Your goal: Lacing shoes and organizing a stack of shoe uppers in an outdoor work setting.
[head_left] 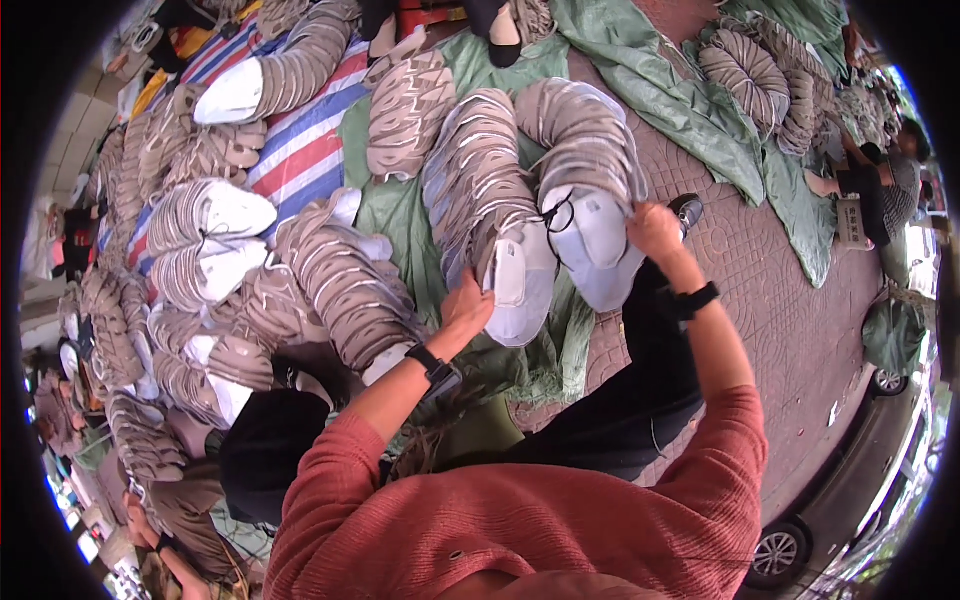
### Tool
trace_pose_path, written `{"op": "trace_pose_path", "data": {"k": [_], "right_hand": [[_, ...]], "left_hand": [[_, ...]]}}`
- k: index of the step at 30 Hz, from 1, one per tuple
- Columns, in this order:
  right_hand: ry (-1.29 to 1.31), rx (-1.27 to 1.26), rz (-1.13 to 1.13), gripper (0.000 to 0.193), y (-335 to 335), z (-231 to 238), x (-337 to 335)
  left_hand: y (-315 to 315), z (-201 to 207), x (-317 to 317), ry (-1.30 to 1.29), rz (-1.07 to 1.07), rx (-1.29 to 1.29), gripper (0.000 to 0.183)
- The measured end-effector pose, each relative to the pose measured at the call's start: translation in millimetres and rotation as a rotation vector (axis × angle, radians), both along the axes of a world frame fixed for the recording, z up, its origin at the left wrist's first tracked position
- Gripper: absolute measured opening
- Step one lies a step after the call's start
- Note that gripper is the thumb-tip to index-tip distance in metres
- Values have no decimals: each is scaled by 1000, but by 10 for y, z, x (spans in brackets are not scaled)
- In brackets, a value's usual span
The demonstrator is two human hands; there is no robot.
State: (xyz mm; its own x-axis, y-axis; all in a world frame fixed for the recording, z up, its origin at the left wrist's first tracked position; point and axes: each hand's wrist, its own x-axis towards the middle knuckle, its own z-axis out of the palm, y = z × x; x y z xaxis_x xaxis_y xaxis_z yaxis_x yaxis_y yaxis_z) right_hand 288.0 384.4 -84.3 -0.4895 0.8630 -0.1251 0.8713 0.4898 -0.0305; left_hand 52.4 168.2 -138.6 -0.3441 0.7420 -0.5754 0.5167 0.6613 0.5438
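Observation:
Two long bundles of nested grey-brown shoe uppers with pale linings lie side by side before me. My left hand [468, 305] is closed on the near left edge of the left bundle [475, 160], at its endmost upper. My right hand [655, 232] has its fingers closed at the right edge of the right bundle [580, 120], near its white-blue end. Whether those fingers also pinch a cord is hidden. A black cord loop [558, 215] shows at the inner edge of the right bundle, between the two ends.
More bundles of uppers [345, 275] are heaped at the left, partly on a striped sheet [300, 150]. Green tarpaulin [690, 110] covers some of the brick paving [740, 260]. Other people sit nearby, one person [885, 190] at the far right. A parked car [830, 500] stands at lower right.

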Motion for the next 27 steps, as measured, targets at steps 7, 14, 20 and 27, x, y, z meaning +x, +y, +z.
{"op": "trace_pose_path", "data": {"k": [7,14,20,27], "right_hand": [[-352,-222,-249,31,-73,-1794,1130],[-139,-31,173,61,-383,-299,-529],[0,55,814,47,-1313,-987,-837],[410,-317,719,24,-1883,-459,-1877]], "left_hand": [[-392,-818,681,-229,-384,188,109],[-1227,19,13,-122,-662,-147,64],[-1528,568,-343,-128,-857,-324,36],[-1792,253,-1491,391,-1,-28,28]]}}
